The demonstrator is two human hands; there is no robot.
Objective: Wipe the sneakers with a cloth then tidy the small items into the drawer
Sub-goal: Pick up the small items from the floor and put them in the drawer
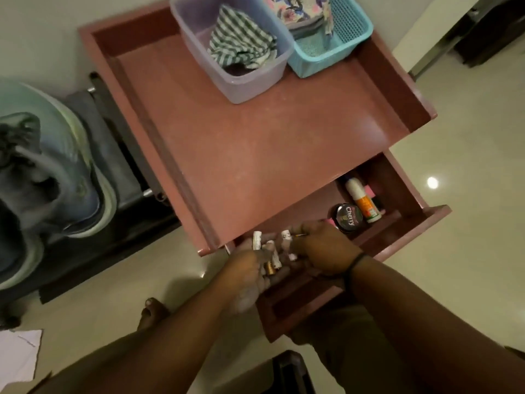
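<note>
The reddish-brown drawer (409, 223) of the small table (255, 143) is pulled out. Inside lie a round black tin marked Cherry (348, 218) and a white and orange bottle (362, 201). Over the drawer's front part my left hand (250, 277) lies palm up and cradles several small batteries (270, 253). My right hand (321, 251) reaches over them and pinches one small item at its fingertips. A grey sneaker (42, 180) sits on a dark rack at the left. The striped cloth (241, 44) lies in a clear tub (247, 89) on the table top.
A teal basket (352, 32) with folded fabric stands beside the tub at the back of the table. My bare foot (152, 311) is on the pale tiled floor below the hands. White papers (17, 354) lie at the lower left.
</note>
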